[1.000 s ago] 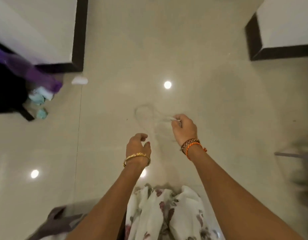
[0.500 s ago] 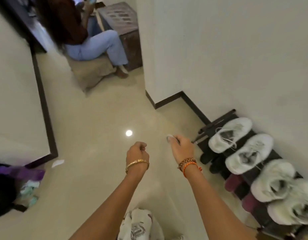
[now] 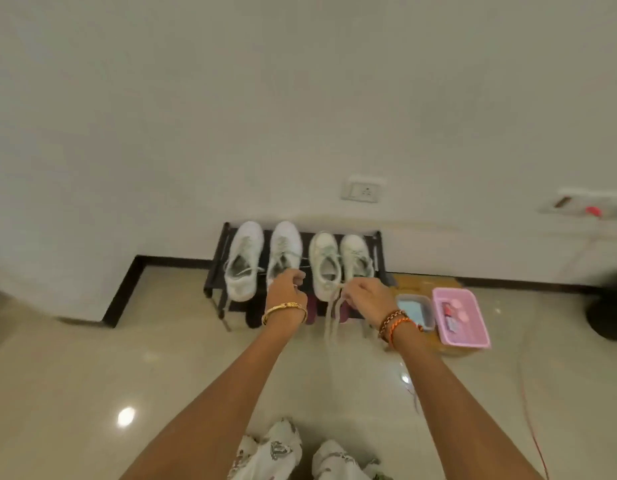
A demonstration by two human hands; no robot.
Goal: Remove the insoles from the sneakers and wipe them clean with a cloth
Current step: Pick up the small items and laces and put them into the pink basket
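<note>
Right hand (image 3: 364, 294) pinching a pale cloth strip (image 3: 333, 317); left hand (image 3: 287, 289) loosely curled, seemingly empty, before white sneakers (image 3: 286, 252).

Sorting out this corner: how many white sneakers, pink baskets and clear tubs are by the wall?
White sneakers: 4
Pink basket: 1
Clear tub: 1
Total: 6

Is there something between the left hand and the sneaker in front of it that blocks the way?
Nothing visible. The left hand is already at the heel opening of the second sneaker from the left on the shoe rack.
</note>
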